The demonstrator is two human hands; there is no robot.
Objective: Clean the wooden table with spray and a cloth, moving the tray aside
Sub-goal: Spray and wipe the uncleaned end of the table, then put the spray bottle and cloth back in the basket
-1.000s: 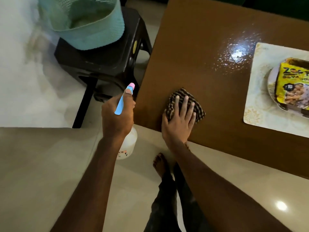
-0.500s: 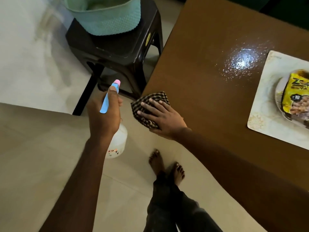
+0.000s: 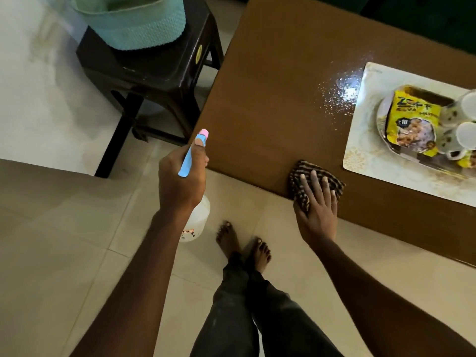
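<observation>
Ahead of R hand (image 3: pixel 318 210), slightly right, lies wet spray patch (image 3: pixel 342 96), beside tray (image 3: pixel 365 140). R fingers spread flat, pressing cloth (image 3: pixel 298 176) at table (image 3: pixel 270 86) near edge; nearer than L hand (image 3: pixel 180 181), gripping spray bottle (image 3: pixel 197 220) off-table.

I stand barefoot in a home: tiled floor (image 3: pixel 51 253), wooden table (image 3: pixel 270 86) at two o'clock, plastic stool (image 3: pixel 159 70) at eleven.

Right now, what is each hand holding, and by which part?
Left hand grips the spray bottle at its top, round the blue trigger head; the white body hangs below. Right hand holds nothing: straight fingers press the cloth flat at the table edge.
</observation>
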